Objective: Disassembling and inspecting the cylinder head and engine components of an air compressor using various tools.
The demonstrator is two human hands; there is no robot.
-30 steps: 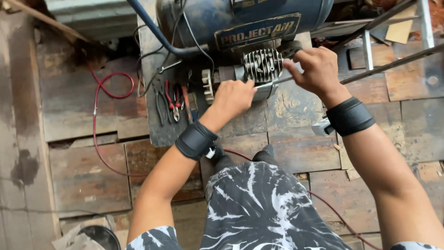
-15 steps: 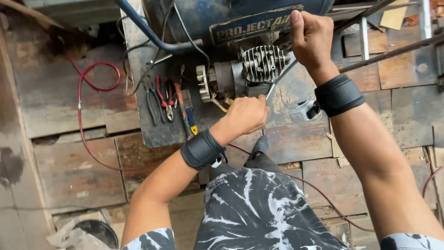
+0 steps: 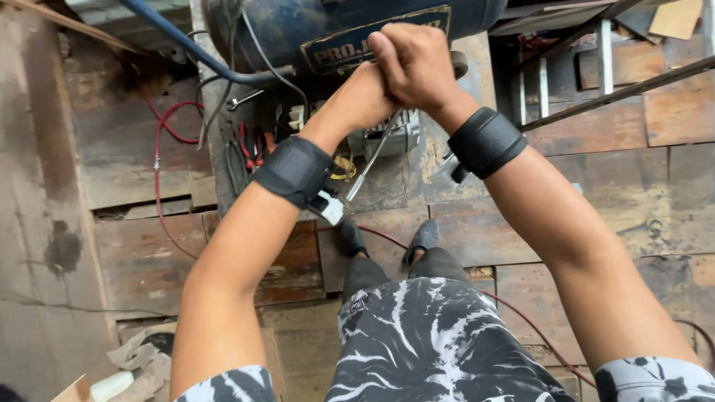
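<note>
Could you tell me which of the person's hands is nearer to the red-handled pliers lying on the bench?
The left. The left hand is raised just right of the red-handled pliers, while the right hand is clasped over it, farther to the right and higher in the picture.

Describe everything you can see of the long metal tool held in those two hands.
The metal tool is a thin, pale, shiny rod, like a screwdriver shaft. It slants down and left from the clasped right hand and left hand, which hide its upper end. Its lower tip ends near the black wrist strap, in front of the grey finned motor part. Its handle cannot be seen.
</note>
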